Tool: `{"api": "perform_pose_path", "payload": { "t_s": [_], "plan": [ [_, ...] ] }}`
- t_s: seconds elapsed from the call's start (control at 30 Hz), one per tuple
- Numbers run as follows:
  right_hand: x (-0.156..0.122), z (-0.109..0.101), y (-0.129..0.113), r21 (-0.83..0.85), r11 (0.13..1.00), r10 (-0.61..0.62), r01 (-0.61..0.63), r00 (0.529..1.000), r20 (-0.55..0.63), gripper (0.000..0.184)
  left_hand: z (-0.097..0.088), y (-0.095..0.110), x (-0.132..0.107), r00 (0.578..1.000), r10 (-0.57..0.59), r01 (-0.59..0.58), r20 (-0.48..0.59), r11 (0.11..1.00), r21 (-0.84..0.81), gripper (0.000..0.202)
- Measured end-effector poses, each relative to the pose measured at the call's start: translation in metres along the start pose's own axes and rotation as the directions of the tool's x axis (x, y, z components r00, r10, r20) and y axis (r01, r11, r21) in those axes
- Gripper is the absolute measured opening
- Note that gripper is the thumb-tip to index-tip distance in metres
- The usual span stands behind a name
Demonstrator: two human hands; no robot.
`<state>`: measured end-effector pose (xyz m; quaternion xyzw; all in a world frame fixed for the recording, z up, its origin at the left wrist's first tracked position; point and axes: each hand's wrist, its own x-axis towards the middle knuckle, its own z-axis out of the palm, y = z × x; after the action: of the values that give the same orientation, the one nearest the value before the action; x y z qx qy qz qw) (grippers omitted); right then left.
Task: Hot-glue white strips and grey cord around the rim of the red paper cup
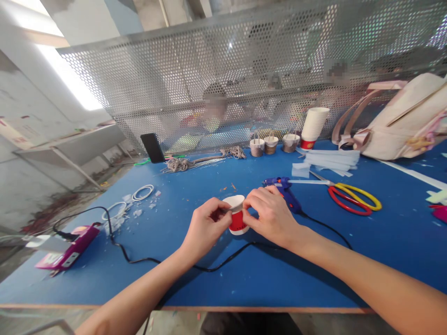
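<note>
A small red and white paper cup point(238, 223) is between my two hands, its open mouth tilted slightly. My left hand point(204, 225) pinches the cup's left side near the rim, fingers closed. On the other side my right hand point(270, 214) grips close to the rim with curled fingers. A greyish band shows just under the rim between the fingertips; whether it is cord is too small to tell. Behind my right hand lies a blue hot glue gun point(286, 193), partly hidden, with its black cable point(232, 258) running below the cup.
Scissors with red and yellow handles point(352, 197) lie right, by white strips point(328, 160). Stacked paper cups point(314, 125), several wrapped cups point(270, 144), grey cord point(179, 164) and a phone point(152, 148) line the mesh screen point(167, 88). A purple power strip point(71, 249) sits left.
</note>
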<state>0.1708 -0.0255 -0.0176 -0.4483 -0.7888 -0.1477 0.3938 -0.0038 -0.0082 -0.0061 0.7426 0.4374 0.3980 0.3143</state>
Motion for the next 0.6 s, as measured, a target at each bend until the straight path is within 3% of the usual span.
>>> {"api": "perform_pose_path", "payload": {
  "t_s": [0.2, 0.6],
  "plan": [
    [-0.0007, 0.0033, 0.0011, -0.013, 1.000, -0.012, 0.012, 0.999, -0.036, 0.016, 0.0003, -0.0021, 0.0000, 1.000, 0.018, -0.017, -0.013, 1.000, 0.009, 0.006],
    [-0.0016, 0.0039, 0.0019, 0.084, 0.994, 0.070, -0.072, 0.997, 0.024, 0.015, 0.0019, -0.0015, 0.0003, 1.000, 0.023, -0.023, 0.011, 0.999, 0.032, 0.006]
  ]
}}
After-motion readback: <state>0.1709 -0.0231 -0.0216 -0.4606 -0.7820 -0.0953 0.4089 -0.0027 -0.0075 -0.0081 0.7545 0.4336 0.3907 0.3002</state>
